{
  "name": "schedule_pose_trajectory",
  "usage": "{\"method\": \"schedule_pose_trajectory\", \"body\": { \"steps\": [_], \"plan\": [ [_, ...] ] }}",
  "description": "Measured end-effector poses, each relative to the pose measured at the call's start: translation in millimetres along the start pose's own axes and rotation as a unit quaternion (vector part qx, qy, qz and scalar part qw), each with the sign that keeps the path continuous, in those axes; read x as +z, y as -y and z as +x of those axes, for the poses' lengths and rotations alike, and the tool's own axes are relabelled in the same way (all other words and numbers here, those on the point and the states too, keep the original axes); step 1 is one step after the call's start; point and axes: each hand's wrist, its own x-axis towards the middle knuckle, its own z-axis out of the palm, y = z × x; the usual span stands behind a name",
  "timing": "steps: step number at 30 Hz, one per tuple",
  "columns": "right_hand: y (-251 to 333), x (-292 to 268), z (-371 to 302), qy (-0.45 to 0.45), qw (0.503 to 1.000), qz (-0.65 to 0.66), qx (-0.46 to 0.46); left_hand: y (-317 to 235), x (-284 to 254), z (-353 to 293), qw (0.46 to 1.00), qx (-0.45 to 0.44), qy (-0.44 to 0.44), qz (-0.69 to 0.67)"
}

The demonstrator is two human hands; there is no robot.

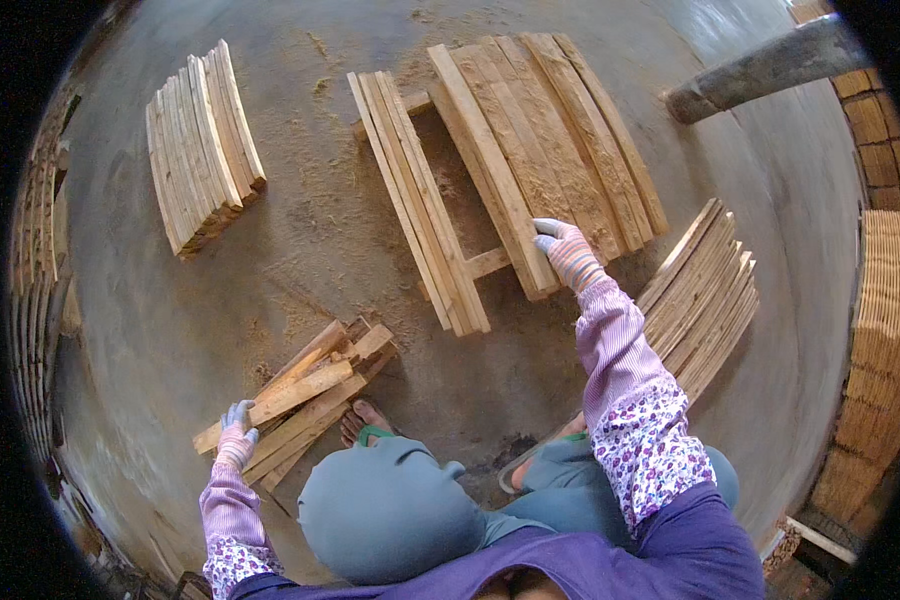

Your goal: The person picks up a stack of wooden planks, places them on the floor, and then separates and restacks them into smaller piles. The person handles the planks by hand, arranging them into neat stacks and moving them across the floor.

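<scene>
My left hand (236,432), in a pale glove, is closed around a short wooden board (305,392) at the lower left. That board lies on a loose pile of offcuts (310,430) beside my foot. Further forward, my right hand (568,254), in a striped glove, reaches across the edge of a long wooden plank (490,175), its fingers bent onto the wood. This plank is at the left side of a row of wide planks (560,140) dusted with sawdust. My right palm and part of its grip are hidden.
Narrow strips (415,200) lie left of the planks across crosspieces (488,262). Stacked slats stand at the far left (200,150) and on the right (705,300). A grey post (770,68) slants in at the upper right. Tall wood stacks (885,330) line the right edge.
</scene>
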Motion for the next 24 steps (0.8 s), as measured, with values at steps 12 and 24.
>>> {"method": "schedule_pose_trajectory", "body": {
  "steps": [12, 24],
  "plan": [
    [-18.2, 110.7, -77.6, -0.147, 0.958, -0.223, -0.103, -308.1, -80.7, 115.8, 0.943, 0.308, -0.064, -0.108],
    [-26.2, 45.9, -68.2, -0.072, 0.858, -0.509, -0.004, -397.3, -70.8, 153.6, 0.954, 0.247, -0.122, -0.114]
  ]
}}
